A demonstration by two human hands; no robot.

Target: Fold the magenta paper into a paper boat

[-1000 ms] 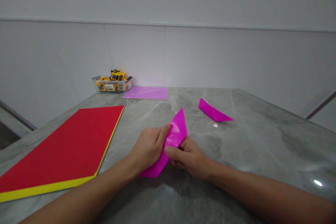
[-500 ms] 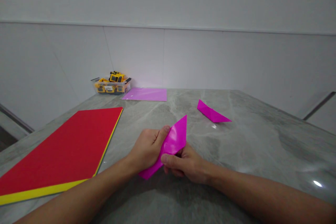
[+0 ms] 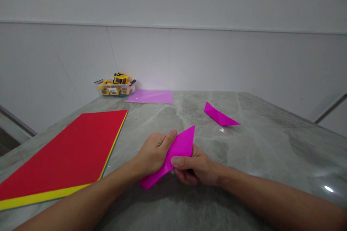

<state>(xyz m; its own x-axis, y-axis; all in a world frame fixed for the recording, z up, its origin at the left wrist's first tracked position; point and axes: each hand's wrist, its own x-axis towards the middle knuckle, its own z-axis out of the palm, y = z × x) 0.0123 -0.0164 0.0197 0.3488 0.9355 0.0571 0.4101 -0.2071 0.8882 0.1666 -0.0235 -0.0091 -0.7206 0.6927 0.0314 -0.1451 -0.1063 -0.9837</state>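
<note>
Both my hands hold a folded magenta paper piece [image 3: 181, 146] just above the grey marble table [image 3: 257, 151]. My left hand [image 3: 153, 153] grips its left side with the thumb laid along the top fold. My right hand [image 3: 197, 168] pinches the lower edge, thumb on top and fingers curled beneath. The piece is long and pointed, one tip up to the right, the other down to the left. A second folded magenta piece [image 3: 220, 116] lies farther back on the right, apart from both hands.
A stack of red and yellow sheets [image 3: 65, 151] lies at the left. A flat purple sheet [image 3: 151, 96] rests near the far wall, beside a clear tub of yellow toy vehicles [image 3: 116, 86]. White wall panels close off the back.
The held paper has tilted flatter, its upper tip dropping and swinging right. My right thumb has moved up onto the paper's lower edge. The other objects are where they were.
</note>
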